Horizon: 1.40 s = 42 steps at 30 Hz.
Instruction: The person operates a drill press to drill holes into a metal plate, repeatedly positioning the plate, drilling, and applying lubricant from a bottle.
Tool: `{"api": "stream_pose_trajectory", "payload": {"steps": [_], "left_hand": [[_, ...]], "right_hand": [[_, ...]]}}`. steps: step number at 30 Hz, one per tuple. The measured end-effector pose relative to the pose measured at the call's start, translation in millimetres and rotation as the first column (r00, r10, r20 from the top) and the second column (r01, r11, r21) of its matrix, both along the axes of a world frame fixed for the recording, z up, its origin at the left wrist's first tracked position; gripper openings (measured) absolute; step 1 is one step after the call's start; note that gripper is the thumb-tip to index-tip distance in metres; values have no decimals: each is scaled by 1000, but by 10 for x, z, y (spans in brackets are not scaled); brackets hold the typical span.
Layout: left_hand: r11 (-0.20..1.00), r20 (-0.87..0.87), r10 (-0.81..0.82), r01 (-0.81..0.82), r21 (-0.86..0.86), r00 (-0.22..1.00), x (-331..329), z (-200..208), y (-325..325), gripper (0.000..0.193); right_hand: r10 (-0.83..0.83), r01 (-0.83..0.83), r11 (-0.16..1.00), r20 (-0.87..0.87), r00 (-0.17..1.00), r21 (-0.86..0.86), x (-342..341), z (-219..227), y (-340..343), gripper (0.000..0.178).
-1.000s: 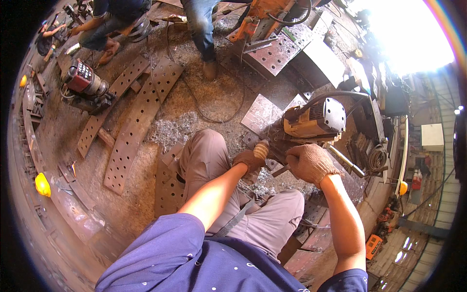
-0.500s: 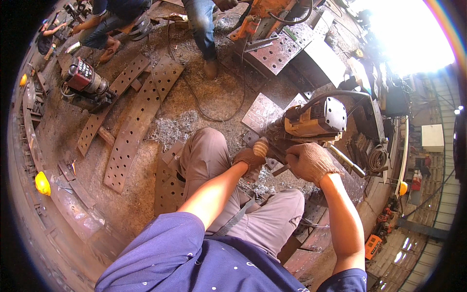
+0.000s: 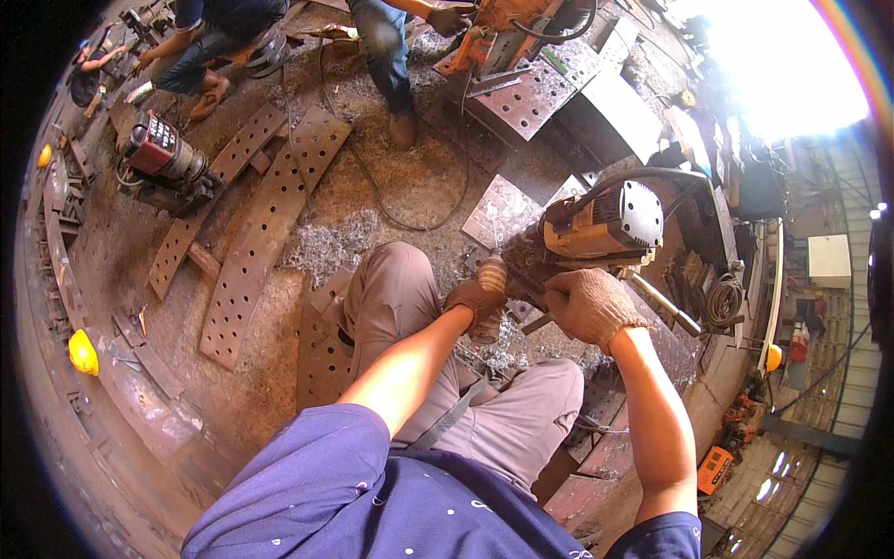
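My left hand [image 3: 473,300], in a brown work glove, is closed around a dusty ribbed bottle [image 3: 492,274]. The bottle stands up out of the fist, with its lower end showing below the fingers. Close to its right is a yellow drilling machine [image 3: 587,226] with a grey motor cap, above a steel plate [image 3: 501,212]. My right hand [image 3: 587,303], gloved too, is curled closed just below the machine body. Whatever its fingers hold is hidden. A grey lever bar [image 3: 663,303] sticks out beside that hand, toward the lower right.
Long perforated steel plates [image 3: 270,242] lie at left, near a red-and-black drilling machine [image 3: 160,163]. Cables cross the floor among metal shavings [image 3: 335,247]. An orange machine [image 3: 498,47] stands on a drilled plate at the far side. Co-workers [image 3: 380,56] are at the upper left.
The bottle in my left hand has shifted slightly left and up. A co-worker's gloved hand has come toward the orange machine. My right hand has barely moved.
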<state>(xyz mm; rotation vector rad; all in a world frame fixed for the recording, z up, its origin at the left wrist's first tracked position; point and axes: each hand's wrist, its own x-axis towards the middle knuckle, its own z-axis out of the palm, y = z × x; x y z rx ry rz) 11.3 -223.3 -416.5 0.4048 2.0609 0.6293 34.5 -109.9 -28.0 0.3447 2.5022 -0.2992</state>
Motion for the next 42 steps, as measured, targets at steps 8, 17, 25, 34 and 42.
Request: {"api": "stream_pose_trajectory", "payload": {"steps": [8,17,25,34,42], "left_hand": [[989,209,144,-143,-22,967,-71,599,-58,82],[1000,145,-9,12,-15,989,-38,431,-50,82],[994,123,105,-105,-7,987,-52,588,-229,84],[752,218,447,-496,434,868,4,1733,-514,57],[654,-7,347,-236,719,938,345,2392,-921,49]], "right_hand": [[-13,13,1000,16,1000,-1,8,-15,6,38],[11,-11,1000,-1,1000,3,-9,-36,-15,37],[6,-6,1000,11,1000,0,-48,-23,-67,35],[-166,106,985,-910,381,-135,512,-540,-72,69],[-405,99,914,-900,161,-394,1275,-712,-823,115]]}}
